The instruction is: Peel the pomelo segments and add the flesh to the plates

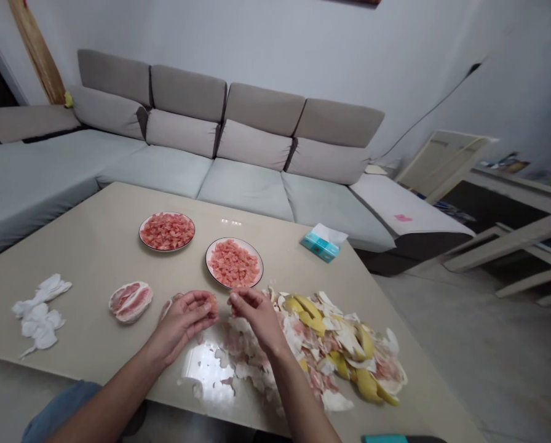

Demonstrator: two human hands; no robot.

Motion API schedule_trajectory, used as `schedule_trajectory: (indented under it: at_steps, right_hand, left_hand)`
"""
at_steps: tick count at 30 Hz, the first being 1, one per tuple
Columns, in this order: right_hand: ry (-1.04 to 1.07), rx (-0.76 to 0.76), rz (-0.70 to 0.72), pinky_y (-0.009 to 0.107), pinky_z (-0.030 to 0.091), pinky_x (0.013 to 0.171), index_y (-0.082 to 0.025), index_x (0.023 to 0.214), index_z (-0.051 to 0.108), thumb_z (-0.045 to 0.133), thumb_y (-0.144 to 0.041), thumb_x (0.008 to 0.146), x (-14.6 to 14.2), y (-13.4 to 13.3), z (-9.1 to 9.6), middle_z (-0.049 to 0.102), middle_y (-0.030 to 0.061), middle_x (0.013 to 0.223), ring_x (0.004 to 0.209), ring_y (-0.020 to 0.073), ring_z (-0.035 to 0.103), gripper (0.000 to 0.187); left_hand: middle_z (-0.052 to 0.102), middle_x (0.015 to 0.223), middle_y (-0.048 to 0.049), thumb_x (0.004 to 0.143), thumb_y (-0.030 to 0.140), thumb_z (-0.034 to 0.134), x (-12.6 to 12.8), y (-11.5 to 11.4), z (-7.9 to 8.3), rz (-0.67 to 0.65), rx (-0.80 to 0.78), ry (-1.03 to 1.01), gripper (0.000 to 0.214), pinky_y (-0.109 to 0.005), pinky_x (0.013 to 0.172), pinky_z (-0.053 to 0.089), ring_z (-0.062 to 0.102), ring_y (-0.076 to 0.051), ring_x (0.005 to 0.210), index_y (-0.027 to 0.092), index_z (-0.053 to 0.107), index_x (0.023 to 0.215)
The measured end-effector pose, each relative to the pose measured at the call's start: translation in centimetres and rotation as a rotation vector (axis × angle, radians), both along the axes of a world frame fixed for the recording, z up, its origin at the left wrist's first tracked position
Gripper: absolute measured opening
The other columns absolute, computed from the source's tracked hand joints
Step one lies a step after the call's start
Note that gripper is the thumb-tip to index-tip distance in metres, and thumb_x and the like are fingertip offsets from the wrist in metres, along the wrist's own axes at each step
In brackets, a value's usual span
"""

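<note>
Over the table, my left hand (186, 323) is closed on a small piece of pink pomelo flesh (213, 303) at its fingertips. Facing it a short gap away, my right hand (258, 315) has thumb and fingers pinched together; what they hold, if anything, is too small to make out. A chunk of pomelo (164, 311) lies partly hidden behind my left hand. Farther left rests a larger peeled pomelo portion (130, 302) with pink flesh and white pith. Just beyond my hands is a dark-rimmed plate (208, 261) of pink pomelo pieces (233, 263).
A heap of yellow rind and white pith (340, 344) spreads beside and under my right arm. Another plate of pulp (167, 232) stands farther back. Crumpled tissues (42, 312) lie at left, a blue tissue box (321, 245) at right. A sofa (248, 178) borders the table's far side.
</note>
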State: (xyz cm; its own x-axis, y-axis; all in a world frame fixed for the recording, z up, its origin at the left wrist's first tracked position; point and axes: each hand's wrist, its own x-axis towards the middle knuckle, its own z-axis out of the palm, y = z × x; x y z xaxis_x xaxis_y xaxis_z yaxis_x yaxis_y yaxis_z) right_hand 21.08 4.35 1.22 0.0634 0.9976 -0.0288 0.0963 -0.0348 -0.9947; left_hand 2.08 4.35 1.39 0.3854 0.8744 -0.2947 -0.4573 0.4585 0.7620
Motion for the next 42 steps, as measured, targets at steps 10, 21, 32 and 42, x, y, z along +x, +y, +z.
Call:
schedule_trajectory:
  at_steps: [10, 21, 32, 42]
  right_hand:
    - [-0.243, 0.089, 0.004, 0.030, 0.047, 0.069, -0.019, 0.083, 0.073, 0.062, -0.039, 0.081, 0.3, 1.1, 0.5, 0.070, 0.0044, 0.080, 0.072, 0.0186, 0.061, 0.023]
    - [-0.034, -0.121, 0.191, 0.023, 0.041, 0.056, -0.015, 0.083, 0.074, 0.071, -0.043, 0.075, -1.0, -1.6, 1.0, 0.069, 0.0030, 0.071, 0.060, 0.0128, 0.055, 0.029]
    - [0.209, -0.248, 0.341, 0.021, 0.039, 0.053, -0.015, 0.075, 0.070, 0.074, -0.054, 0.069, -0.6, -1.7, 0.9, 0.060, -0.0026, 0.061, 0.050, 0.0080, 0.049, 0.040]
    - [0.326, -0.387, 0.349, 0.018, 0.038, 0.048, -0.014, 0.073, 0.069, 0.077, -0.050, 0.067, 0.4, -1.5, 1.5, 0.059, -0.0026, 0.062, 0.048, 0.0066, 0.049, 0.037]
  left_hand:
    - [0.069, 0.095, -0.0066, 0.075, 0.028, 0.075, 0.1, 0.0, 0.1, 0.026, 0.050, 0.072, 0.026, -0.036, 0.092, 0.052, 0.065, -0.018, 0.091, 0.015, 0.067, 0.096]
    - [0.072, 0.096, -0.0083, 0.073, 0.036, 0.074, 0.5, -0.2, 0.8, -0.029, 0.182, 0.262, 0.030, -0.034, 0.084, 0.052, 0.067, -0.022, 0.091, 0.017, 0.071, 0.094]
    - [0.070, 0.085, -0.0065, 0.075, 0.036, 0.072, -0.1, -0.1, 0.6, -0.127, 0.159, 0.233, 0.030, -0.029, 0.079, 0.051, 0.064, -0.019, 0.082, 0.017, 0.074, 0.098]
    - [0.053, 0.070, 0.0005, 0.076, 0.027, 0.069, -0.5, 0.2, 0.9, -0.124, 0.074, 0.076, 0.016, -0.032, 0.072, 0.055, 0.051, -0.011, 0.066, 0.015, 0.072, 0.088]
